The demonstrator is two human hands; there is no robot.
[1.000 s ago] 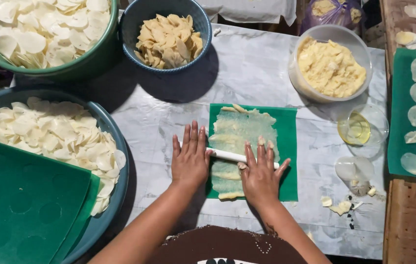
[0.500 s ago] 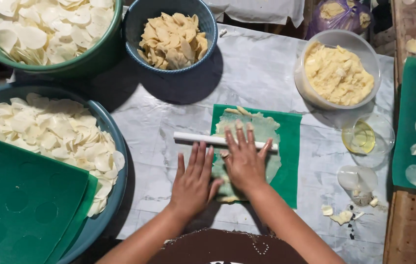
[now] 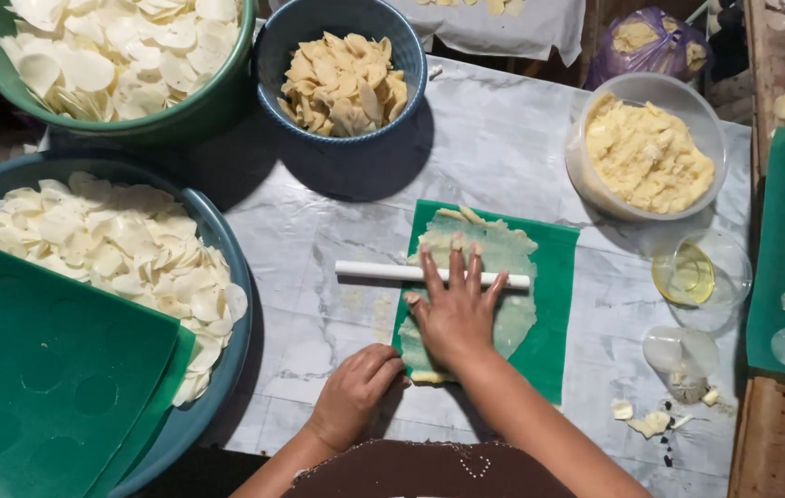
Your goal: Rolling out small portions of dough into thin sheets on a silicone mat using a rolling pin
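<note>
1. Under the fingertips [image 3: 455,254] of the right hand [image 3: 455,314] lies a thin white rolling pin [image 3: 383,271], set crosswise on a sheet of flattened dough [image 3: 512,254]; most of the pin sticks out past the thumb side of the fingers.
2. That dough rests on a green mat [image 3: 559,314] on the marble-patterned table [image 3: 485,138], and it spreads beyond the fingertips as well as beneath the palm.
3. Right hand: fingers spread flat and open, pressing down on pin and dough, gripping nothing; the forearm runs back toward the lower edge of the view.
4. Left hand [image 3: 356,387]: fingers curled loosely, knuckles up, resting on the table with the fingertips at the near left corner of the mat; whether they pinch the mat's edge cannot be told.
5. Beyond the fingers stands a blue bowl [image 3: 273,46] of yellowish chips, with a green bowl [image 3: 217,106] of pale slices beside it.
6. To the little-finger side of the right hand sits a clear tub [image 3: 586,184] of yellow dough, and nearer, a small glass dish [image 3: 734,277] of oil.
7. A big blue basin [image 3: 226,249] of slices is cut off at the left edge, partly covered by green sheets [image 3: 51,378].
8. Both forearms are cut by the frame.
</note>
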